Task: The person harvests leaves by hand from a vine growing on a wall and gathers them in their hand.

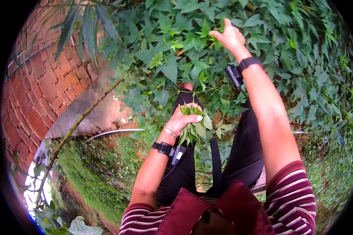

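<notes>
My left hand (180, 120) is closed around a bunch of picked leafy green shoots (194, 131), held low over my left leg. The cut stems point up past my thumb, and the leaves hang below the hand. Farther out and to the right, my right hand (231, 38) reaches into a dense bed of green leafy vines (170, 70). Its thumb and forefinger are stretched apart beside some pale green young leaves, with nothing seen between them. The other fingers are mostly hidden. Each wrist carries a black strap with a small device.
A red brick wall (39, 100) rises at the left. A thin bare stem (80, 119) slants in front of it, above a grey concrete patch (72, 113). A pale curved pipe (113, 131) lies near my left arm. Long narrow leaves (88, 33) hang at upper left.
</notes>
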The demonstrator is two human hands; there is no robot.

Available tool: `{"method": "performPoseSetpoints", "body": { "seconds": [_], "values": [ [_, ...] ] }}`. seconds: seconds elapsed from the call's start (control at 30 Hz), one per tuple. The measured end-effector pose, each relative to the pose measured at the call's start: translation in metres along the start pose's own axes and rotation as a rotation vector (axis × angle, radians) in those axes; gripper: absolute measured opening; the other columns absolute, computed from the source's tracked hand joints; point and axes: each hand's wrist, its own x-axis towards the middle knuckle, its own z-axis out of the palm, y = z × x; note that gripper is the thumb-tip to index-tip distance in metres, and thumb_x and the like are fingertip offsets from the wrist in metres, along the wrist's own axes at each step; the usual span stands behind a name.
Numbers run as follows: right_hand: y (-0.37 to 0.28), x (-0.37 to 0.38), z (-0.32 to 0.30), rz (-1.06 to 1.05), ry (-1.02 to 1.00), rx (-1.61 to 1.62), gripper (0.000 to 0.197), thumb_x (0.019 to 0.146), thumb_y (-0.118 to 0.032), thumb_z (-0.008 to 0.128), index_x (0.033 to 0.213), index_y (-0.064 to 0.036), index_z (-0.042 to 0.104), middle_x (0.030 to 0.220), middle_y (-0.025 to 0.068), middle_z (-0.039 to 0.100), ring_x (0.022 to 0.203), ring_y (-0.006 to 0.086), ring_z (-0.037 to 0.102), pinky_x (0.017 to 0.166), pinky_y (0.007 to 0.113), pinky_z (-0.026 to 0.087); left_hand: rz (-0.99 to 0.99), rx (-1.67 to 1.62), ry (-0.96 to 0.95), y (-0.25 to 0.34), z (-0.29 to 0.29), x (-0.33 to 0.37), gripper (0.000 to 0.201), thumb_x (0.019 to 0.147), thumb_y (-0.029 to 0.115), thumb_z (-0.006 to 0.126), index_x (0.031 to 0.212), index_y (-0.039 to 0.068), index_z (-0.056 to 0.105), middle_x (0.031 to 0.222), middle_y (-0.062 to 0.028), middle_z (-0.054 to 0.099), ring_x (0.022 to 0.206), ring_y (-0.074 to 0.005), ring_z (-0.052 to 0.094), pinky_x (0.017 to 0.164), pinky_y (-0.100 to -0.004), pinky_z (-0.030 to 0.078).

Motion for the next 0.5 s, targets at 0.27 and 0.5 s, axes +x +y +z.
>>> {"method": "performPoseSetpoints", "body": {
  "seconds": [0.27,0.5],
  "values": [
    [0.082,-0.006,0.098,0.254,-0.275,0.346,0.024,0.072,-0.013,0.075,0.088,0.0033,0.072,0.09,0.0201,0.072,0.083,0.0311,0.07,0.074,0.038,0.054,0.053,-0.255,0.055,0.012,-0.014,0.033,0.029,0.077,0.002,0.076,0.105,0.003,0.065,0.094,-0.003,0.069,0.083,-0.0147,0.066,0.078,-0.0311,0.055],
    [0.084,-0.095,0.059,0.318,-0.207,0.795,0.007,0.078,-0.006,0.072,0.081,-0.001,0.069,0.069,0.0037,0.063,0.066,0.0115,0.054,0.062,0.03,0.045,0.148,-0.205,0.2,0.016,0.001,0.086,0.026,0.077,0.0,0.074,0.101,0.002,0.066,0.095,-0.0075,0.069,0.08,-0.0164,0.068,0.074,-0.0328,0.058]
  ]
}}
